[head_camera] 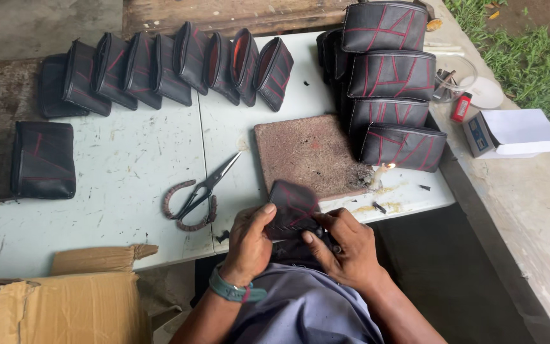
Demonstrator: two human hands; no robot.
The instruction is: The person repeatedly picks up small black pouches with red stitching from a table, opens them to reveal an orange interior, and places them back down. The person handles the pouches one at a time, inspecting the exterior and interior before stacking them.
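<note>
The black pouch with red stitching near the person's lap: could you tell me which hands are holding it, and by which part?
Both hands hold the black pouch: the left hand grips its left edge, thumb on top; the right hand pinches its lower right edge.

The black pouch (293,209) looks like smooth leather or rubbery sheet with a dull sheen, crossed by red stitching. The pouches in the row (167,64) and the stack (389,83) share that finish (some show an orange cloth lining). The tile (310,153) is rough, grainy and matt. The scissors (202,194) are dark metal, handles wrapped in cord. The table (128,178) is painted, scuffed and matt. The cardboard box (65,306) is torn, fibrous.
</note>
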